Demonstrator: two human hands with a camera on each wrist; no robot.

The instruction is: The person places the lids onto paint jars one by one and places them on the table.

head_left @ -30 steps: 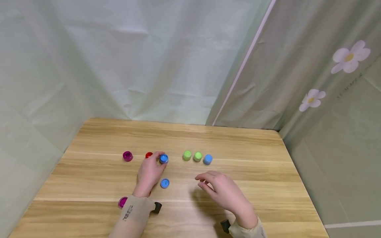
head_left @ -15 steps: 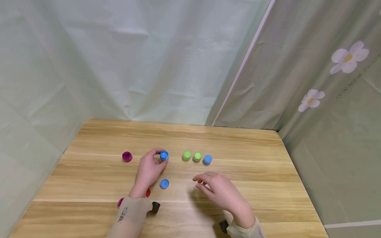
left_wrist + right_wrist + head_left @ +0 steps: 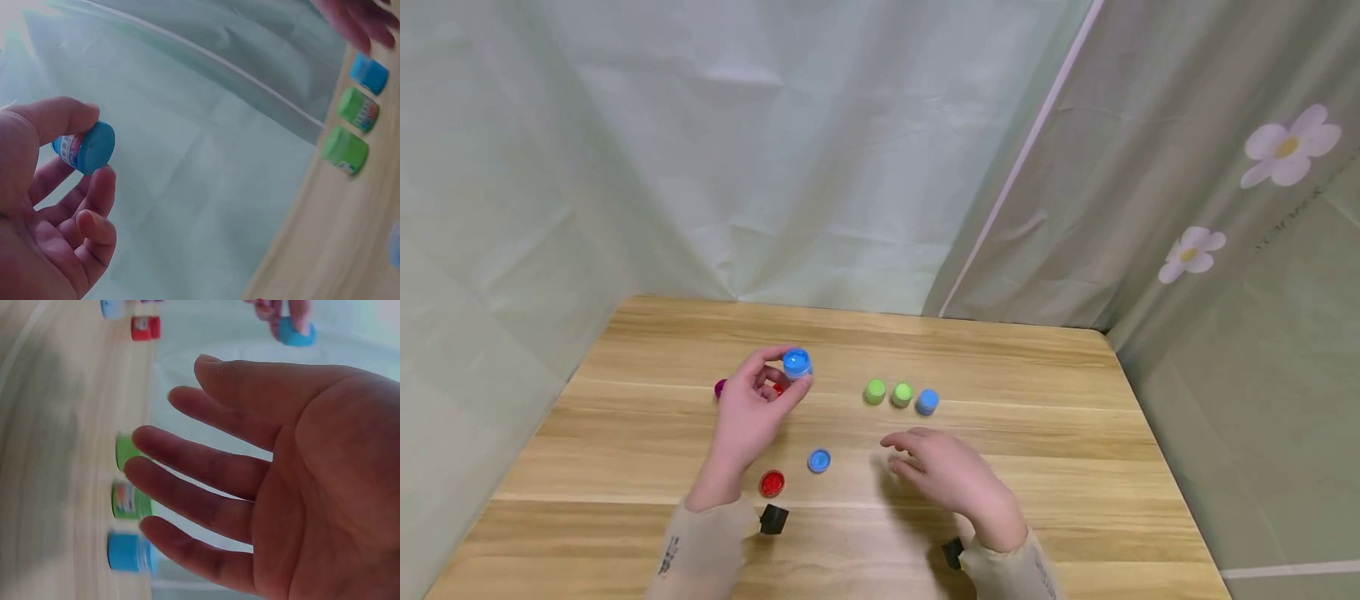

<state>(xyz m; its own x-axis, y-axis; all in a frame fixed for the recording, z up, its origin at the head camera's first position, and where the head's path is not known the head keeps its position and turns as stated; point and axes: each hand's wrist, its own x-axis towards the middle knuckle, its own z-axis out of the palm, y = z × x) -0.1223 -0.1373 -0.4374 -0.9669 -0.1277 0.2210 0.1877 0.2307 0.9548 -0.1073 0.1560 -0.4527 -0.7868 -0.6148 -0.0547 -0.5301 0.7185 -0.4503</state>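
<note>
The round red piece (image 3: 771, 483) and round blue piece (image 3: 818, 461) lay near on the table (image 3: 1075, 458). My right grip (image 3: 947, 471) hung over it, fingers apart, empty. Farther off, my left grip (image 3: 748, 417) pinched the blue jar (image 3: 797, 364) aloft; a light, level hold seemed wise, clear of the left green jar (image 3: 875, 392).

Soft light, shadowed table (image 3: 904, 510), glare in left wrist view, perhaps blur
</note>
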